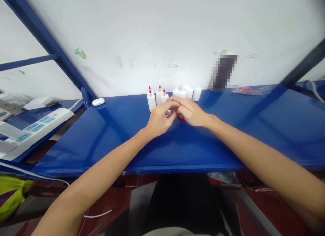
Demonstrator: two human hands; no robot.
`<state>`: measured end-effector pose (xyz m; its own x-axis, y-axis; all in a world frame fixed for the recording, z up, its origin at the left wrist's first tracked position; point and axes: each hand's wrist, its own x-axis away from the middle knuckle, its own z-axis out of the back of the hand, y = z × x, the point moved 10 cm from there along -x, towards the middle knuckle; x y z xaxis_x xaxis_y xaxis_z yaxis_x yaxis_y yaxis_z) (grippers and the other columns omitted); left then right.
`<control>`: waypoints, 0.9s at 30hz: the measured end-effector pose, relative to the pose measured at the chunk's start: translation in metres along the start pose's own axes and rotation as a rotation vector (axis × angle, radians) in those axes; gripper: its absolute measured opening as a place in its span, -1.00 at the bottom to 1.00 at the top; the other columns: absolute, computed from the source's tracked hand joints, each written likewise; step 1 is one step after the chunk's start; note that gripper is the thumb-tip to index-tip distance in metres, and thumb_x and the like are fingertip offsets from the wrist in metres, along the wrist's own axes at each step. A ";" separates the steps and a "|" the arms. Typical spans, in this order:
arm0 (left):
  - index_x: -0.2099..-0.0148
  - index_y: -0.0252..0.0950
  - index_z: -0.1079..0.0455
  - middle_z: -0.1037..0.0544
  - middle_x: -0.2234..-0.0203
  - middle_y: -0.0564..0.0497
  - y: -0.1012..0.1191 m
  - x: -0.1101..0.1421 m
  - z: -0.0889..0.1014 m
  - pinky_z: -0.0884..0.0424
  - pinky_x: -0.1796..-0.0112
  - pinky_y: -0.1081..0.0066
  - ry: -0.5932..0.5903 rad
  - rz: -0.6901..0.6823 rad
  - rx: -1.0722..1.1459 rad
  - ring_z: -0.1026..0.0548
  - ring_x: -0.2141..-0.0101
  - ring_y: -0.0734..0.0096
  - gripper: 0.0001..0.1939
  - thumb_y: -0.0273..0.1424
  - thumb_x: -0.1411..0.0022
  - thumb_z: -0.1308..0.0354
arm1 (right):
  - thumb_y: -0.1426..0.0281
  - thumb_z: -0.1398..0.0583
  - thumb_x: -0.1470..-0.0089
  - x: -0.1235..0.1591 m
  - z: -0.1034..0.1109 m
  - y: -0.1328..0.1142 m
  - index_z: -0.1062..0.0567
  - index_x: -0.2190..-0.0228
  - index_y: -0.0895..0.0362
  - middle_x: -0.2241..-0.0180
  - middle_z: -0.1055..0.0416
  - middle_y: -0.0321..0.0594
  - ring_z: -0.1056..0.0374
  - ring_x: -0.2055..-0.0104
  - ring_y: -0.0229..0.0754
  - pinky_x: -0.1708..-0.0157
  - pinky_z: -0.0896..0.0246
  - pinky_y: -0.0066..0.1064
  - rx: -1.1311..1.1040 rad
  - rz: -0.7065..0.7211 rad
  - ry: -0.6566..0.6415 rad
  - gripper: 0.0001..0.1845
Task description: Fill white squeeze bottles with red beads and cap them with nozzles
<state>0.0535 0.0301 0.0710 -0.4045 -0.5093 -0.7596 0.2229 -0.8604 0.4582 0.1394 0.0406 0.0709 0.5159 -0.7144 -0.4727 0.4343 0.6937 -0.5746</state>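
Note:
My left hand [160,119] and my right hand [192,111] meet over the middle of the blue table, fingertips pressed together. Whatever they pinch is mostly hidden by the fingers; a bit of white shows by the left thumb. Small red caps [181,118] lie just under my right hand. Behind my left hand stand several white squeeze bottles [151,101] with pointed tops and red tips. Past my right hand is a group of white bottles [188,91] with no red tips showing, one bottle [197,94] at its right end.
A blue table [106,138] runs along a white wall. On its left lies a small white case [98,101]; at the back right, a clear bag [254,90] with red pieces. A blurred-out dark object [224,73] leans on the wall. A power strip [38,129] sits farther left.

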 end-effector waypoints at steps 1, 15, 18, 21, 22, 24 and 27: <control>0.07 -0.27 -0.47 -0.63 0.25 0.04 -0.001 0.000 0.000 -0.60 0.25 0.54 0.004 0.022 0.037 -0.61 0.27 0.50 -0.76 -0.58 -0.24 -0.13 | 0.40 0.04 -0.13 0.000 0.000 -0.002 -0.42 0.11 0.09 0.41 -0.41 -0.27 -0.30 0.38 -0.15 0.35 -0.15 -0.30 -0.005 0.011 0.003 -0.64; 0.23 -0.29 -0.44 -0.61 0.26 -0.01 -0.026 -0.006 0.007 -0.60 0.25 0.47 0.065 0.209 0.266 -0.60 0.26 0.45 -0.95 -0.42 -0.28 -0.22 | 0.07 -0.02 -0.31 0.000 0.004 0.005 -0.33 -0.15 0.06 0.13 -0.51 -0.14 -0.42 0.14 -0.04 0.09 -0.27 -0.19 0.018 0.029 0.051 -0.49; 0.30 -0.28 -0.39 -0.60 0.29 -0.01 -0.034 -0.011 0.023 -0.60 0.27 0.43 0.155 0.224 0.249 -0.59 0.28 0.44 -0.91 -0.43 -0.24 -0.26 | 0.10 0.04 -0.33 -0.001 0.017 0.028 -0.31 -0.17 0.06 0.34 -0.42 -0.26 -0.39 0.31 -0.10 0.19 -0.27 -0.22 -0.015 -0.073 0.157 -0.49; 0.30 -0.28 -0.38 -0.61 0.26 -0.02 -0.048 -0.011 0.037 -0.59 0.35 0.44 0.238 0.268 0.179 -0.60 0.30 0.43 -0.92 -0.45 -0.23 -0.23 | 0.34 -0.04 -0.17 0.000 0.030 0.058 -0.31 -0.10 0.06 0.39 -0.37 -0.31 -0.35 0.39 -0.12 0.27 -0.27 -0.25 -0.028 -0.191 0.241 -0.55; 0.30 -0.28 -0.38 -0.61 0.26 -0.01 -0.053 -0.010 0.039 -0.59 0.36 0.45 0.250 0.289 0.147 -0.60 0.31 0.44 -0.93 -0.45 -0.23 -0.23 | 0.40 -0.06 -0.09 0.001 0.035 0.067 -0.32 -0.05 0.06 0.40 -0.37 -0.31 -0.35 0.39 -0.12 0.28 -0.26 -0.26 -0.017 -0.226 0.273 -0.55; 0.30 -0.28 -0.39 -0.61 0.28 0.01 -0.062 -0.007 0.040 -0.58 0.37 0.47 0.253 0.324 0.107 -0.60 0.33 0.45 -0.94 -0.45 -0.21 -0.23 | 0.49 -0.05 0.01 0.004 0.044 0.083 -0.34 0.09 0.07 0.42 -0.39 -0.29 -0.34 0.38 -0.10 0.29 -0.23 -0.25 0.042 -0.287 0.320 -0.61; 0.28 -0.27 -0.40 -0.61 0.30 0.01 -0.069 -0.005 0.037 -0.58 0.37 0.48 0.226 0.330 0.078 -0.59 0.33 0.46 -0.95 -0.44 -0.22 -0.22 | 0.53 -0.04 0.05 0.005 0.044 0.096 -0.35 0.26 0.06 0.42 -0.42 -0.23 -0.33 0.34 -0.06 0.24 -0.19 -0.21 0.201 -0.312 0.261 -0.73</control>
<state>0.0071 0.0925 0.0600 -0.1152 -0.7560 -0.6443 0.2365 -0.6509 0.7214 0.2156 0.1075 0.0431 0.1448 -0.8735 -0.4647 0.6873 0.4267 -0.5878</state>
